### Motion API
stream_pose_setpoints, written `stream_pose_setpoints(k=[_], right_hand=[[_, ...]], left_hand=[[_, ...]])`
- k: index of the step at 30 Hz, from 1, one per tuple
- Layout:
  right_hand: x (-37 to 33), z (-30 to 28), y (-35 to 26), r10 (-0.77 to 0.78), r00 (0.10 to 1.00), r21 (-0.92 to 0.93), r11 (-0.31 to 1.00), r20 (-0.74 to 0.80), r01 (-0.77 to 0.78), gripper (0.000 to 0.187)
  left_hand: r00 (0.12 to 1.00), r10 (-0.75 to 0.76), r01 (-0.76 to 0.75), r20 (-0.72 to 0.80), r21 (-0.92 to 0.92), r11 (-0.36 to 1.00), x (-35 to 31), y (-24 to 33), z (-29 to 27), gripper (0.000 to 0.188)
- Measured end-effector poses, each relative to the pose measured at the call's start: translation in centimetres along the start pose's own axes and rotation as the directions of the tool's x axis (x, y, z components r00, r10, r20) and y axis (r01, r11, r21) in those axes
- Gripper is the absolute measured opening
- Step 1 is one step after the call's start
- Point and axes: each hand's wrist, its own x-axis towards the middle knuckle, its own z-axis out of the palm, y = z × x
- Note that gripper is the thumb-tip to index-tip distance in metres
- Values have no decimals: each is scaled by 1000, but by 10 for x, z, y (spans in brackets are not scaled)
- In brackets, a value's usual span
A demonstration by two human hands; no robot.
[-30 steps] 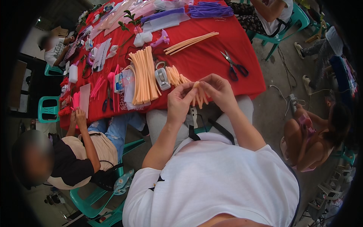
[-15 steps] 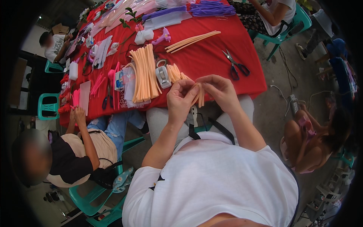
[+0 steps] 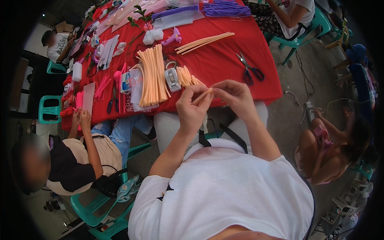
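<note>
Just off the table's near edge, my left hand [image 3: 193, 105] pinches peach pipe cleaners [image 3: 203, 97] between thumb and fingers. My right hand [image 3: 235, 99] is closed at their other end, its fingertips meeting the left ones. The fingers partly hide the held pieces. Beyond my left hand lie short folded peach pipe cleaners [image 3: 186, 76], next to a white tape dispenser [image 3: 173, 79]. Left of that is a thick bundle of long peach pipe cleaners [image 3: 153, 78]. Dark-handled scissors [image 3: 249, 70] lie open-bladed to the right, and a few loose peach stems [image 3: 205, 43] lie farther back.
The red tablecloth [image 3: 224, 72] also bears a purple glue gun [image 3: 172, 37], white foam blocks [image 3: 153, 37] and purple pipe cleaners [image 3: 226, 9]. A person [image 3: 82, 154] works close on my left. Another person [image 3: 328, 150] sits low at right, near a power strip [image 3: 309, 111].
The peach pieces hung down below my fingers; now they lie slantwise between my two hands. My right fingertips have shifted slightly. The view has tilted a little.
</note>
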Motion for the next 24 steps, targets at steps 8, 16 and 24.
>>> stream_pose_setpoints(k=[8,16,24], right_hand=[[1,2,4,10,1000,-70,998,-8,-11,14],[1,1,7,16,1000,-120,993,-17,-18,15],[1,0,4,59,998,-157,986,1,-58,14]], left_hand=[[996,-82,84,31,-80,993,0,-4,0,16],[947,-284,321,151,-368,873,6,-6,-7,32],[953,-265,301,145,-367,880,3,-10,-7,33]])
